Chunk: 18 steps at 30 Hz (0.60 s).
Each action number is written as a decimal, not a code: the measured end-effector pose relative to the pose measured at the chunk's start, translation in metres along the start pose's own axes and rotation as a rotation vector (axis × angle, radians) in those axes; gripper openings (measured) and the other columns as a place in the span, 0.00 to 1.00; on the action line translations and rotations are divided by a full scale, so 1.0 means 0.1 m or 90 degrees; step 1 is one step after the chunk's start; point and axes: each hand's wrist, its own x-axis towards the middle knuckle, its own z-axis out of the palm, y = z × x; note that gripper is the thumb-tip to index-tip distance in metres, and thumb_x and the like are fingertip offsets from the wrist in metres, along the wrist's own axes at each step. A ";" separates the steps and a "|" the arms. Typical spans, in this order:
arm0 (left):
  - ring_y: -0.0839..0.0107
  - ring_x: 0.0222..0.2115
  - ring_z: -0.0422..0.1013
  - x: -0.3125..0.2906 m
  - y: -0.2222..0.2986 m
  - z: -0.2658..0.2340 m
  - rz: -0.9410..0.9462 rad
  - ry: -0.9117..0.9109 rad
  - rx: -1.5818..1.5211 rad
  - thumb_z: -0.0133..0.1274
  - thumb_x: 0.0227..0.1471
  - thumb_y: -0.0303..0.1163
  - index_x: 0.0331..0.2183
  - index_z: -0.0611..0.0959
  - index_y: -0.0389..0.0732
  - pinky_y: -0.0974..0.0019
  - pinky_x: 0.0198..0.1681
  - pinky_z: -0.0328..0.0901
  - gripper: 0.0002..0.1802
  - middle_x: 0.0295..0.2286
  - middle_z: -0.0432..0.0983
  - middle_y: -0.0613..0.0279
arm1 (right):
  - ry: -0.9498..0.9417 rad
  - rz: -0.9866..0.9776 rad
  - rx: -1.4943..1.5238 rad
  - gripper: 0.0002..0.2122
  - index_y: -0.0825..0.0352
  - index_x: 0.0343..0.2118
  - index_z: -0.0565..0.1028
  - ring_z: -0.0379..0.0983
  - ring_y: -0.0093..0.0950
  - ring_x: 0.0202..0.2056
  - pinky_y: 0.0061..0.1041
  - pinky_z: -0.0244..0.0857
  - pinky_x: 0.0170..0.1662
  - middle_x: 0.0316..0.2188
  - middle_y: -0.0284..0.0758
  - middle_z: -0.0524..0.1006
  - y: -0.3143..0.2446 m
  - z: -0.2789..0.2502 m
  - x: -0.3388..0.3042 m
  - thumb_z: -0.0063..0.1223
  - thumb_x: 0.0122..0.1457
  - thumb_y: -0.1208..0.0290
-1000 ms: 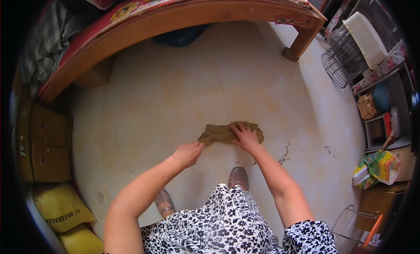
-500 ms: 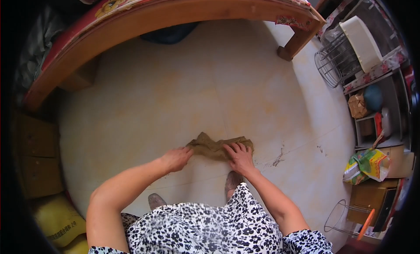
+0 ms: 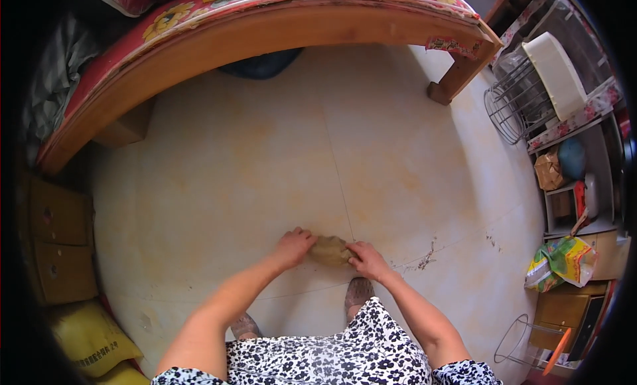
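A brown cloth (image 3: pixel 330 250) is bunched into a small bundle low over the tiled floor (image 3: pixel 245 166), just ahead of my feet. My left hand (image 3: pixel 296 246) grips its left end with the fingers curled over it. At the other end, my right hand (image 3: pixel 369 261) pinches the edge of the cloth between thumb and fingers. Whether the underside of the cloth touches the floor I cannot tell. To the right of my right hand lie dark crumbs of dirt (image 3: pixel 428 257) along a floor joint.
A wooden bed frame (image 3: pixel 318 26) arches across the far side, with a dark blue basin (image 3: pixel 262 65) under it. Shelves, a wire rack (image 3: pixel 507 109) and a colourful plastic bag (image 3: pixel 564 262) line the right. Drawers (image 3: pixel 63 242) and a yellow sack (image 3: pixel 96 338) stand at left.
The cloth was spread wider and is now gathered into a compact bundle. My hands have come closer together, my right one shifting from on top of the cloth to its right edge.
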 end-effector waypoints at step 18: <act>0.55 0.49 0.63 1.28 -0.27 -0.50 -0.186 0.041 -0.020 0.53 0.44 0.24 0.53 0.66 0.46 0.55 0.43 0.66 0.32 0.48 0.66 0.61 | 0.175 0.128 -0.331 0.23 0.56 0.50 0.69 0.64 0.44 0.47 0.42 0.63 0.48 0.47 0.38 0.68 0.10 -0.74 1.32 0.45 0.48 0.80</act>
